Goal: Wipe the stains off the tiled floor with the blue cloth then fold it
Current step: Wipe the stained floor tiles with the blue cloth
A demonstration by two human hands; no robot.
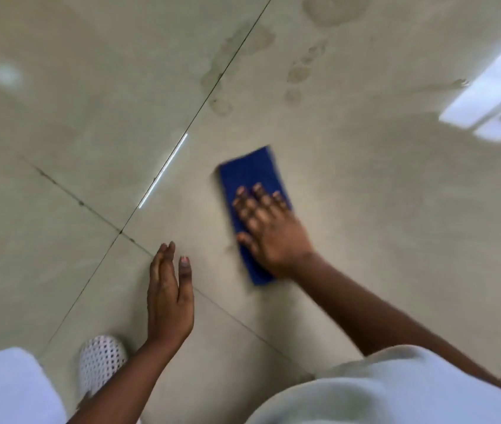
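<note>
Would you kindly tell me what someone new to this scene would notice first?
The eye goes first to the blue cloth, a folded rectangle at the centre of the pale tiled floor, pressed flat under the right hand. Next come the brownish stains beyond it, toward the top of the view. The left hand is open over the floor, nearer the person, beside a white perforated shoe.
</note>
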